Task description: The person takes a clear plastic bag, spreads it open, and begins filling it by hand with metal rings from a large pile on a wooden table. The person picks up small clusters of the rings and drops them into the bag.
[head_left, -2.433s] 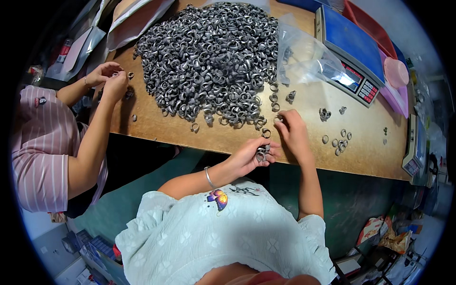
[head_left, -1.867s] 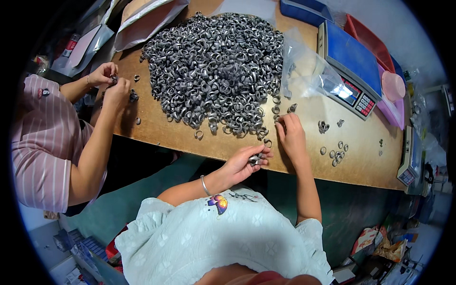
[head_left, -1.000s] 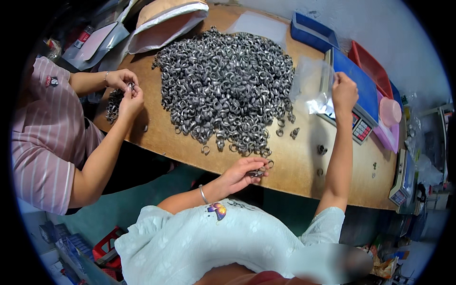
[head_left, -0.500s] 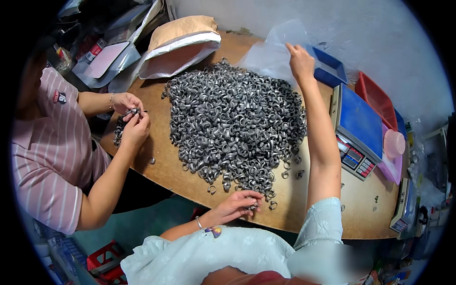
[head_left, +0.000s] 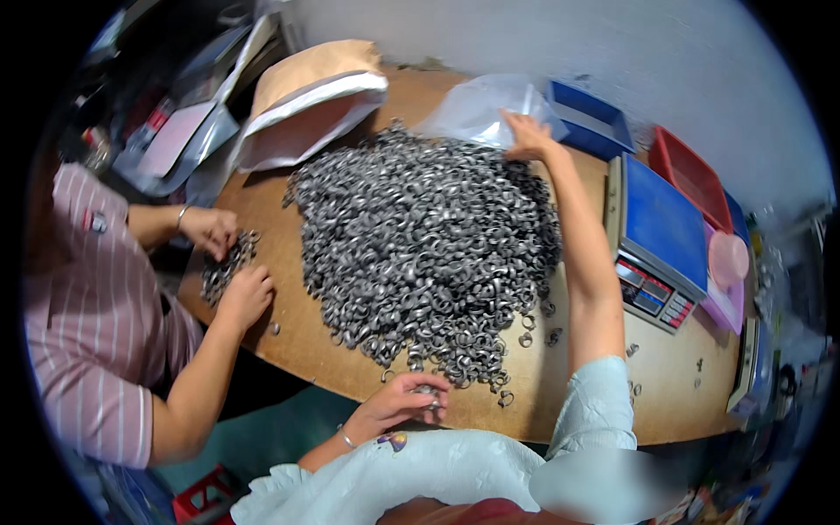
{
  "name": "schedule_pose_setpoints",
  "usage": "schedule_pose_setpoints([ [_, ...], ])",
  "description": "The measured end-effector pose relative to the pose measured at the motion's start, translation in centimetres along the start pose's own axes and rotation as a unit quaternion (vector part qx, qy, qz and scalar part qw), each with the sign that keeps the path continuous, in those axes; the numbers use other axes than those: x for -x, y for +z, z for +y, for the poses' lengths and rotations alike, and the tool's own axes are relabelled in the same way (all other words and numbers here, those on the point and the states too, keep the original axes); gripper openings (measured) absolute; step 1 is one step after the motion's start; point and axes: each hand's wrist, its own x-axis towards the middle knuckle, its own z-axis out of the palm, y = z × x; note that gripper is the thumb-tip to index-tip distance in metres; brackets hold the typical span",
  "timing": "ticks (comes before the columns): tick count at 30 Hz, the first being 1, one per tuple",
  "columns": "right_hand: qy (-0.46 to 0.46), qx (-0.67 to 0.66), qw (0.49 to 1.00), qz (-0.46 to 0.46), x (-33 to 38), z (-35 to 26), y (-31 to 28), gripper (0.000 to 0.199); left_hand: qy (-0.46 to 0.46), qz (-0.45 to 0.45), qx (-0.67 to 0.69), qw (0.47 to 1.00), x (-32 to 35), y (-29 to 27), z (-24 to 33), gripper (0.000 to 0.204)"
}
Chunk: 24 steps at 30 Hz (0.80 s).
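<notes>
A large heap of small grey metal rings (head_left: 420, 245) covers the middle of the wooden table. At the heap's near edge, my left hand (head_left: 404, 404) is curled round one or more metal rings; the fingers hide how many. My right arm reaches past the heap's right side. At the far edge of the heap, my right hand (head_left: 530, 140) has its fingers apart, over the near right side of a clear plastic bag (head_left: 477, 109). Whether the fingertips touch the bag or the rings, I cannot tell.
A co-worker's hands (head_left: 229, 262) are at a small ring pile on the left. Behind lies an open paper sack (head_left: 315, 87). To the right are a blue tray (head_left: 591, 118), a blue-topped scale (head_left: 661, 227), a red tray (head_left: 691, 179) and a pink tub (head_left: 728, 259).
My right hand has come down and left, and the plastic bag now lies lower. My left hand has shifted left and nearer me. The co-worker's hands have parted and lowered to the small pile.
</notes>
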Motion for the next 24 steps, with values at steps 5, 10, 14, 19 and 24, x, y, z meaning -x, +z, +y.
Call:
schedule_pose_setpoints([
  [5, -0.017, 0.093, 0.983, 0.156, -1.2, -1.0, 1.8, 0.025, 0.036, -0.012, 0.038, 0.999, 0.3, -1.7, -0.7, 0.033],
  [10, -0.056, 0.117, 0.936, 0.327, -1.3, -1.2, 1.4, 0.009, 0.049, -0.027, 0.053, 0.997, 0.0, -2.0, -0.7, 0.032],
  [14, -0.034, 0.094, 0.871, 0.481, -1.2, -0.8, -1.3, 0.009, 0.039, -0.034, 0.051, 0.997, -0.1, -2.0, -0.7, 0.033],
  [19, 0.073, 0.015, 0.846, 0.529, -0.2, 0.9, -7.0, 0.010, 0.045, -0.046, 0.067, 0.996, 0.1, -2.1, -0.8, 0.034],
  [24, 0.200, -0.069, 0.788, 0.577, 3.1, 4.0, -13.0, 0.017, 0.046, -0.043, 0.064, 0.996, 0.2, -2.1, -0.8, 0.036],
])
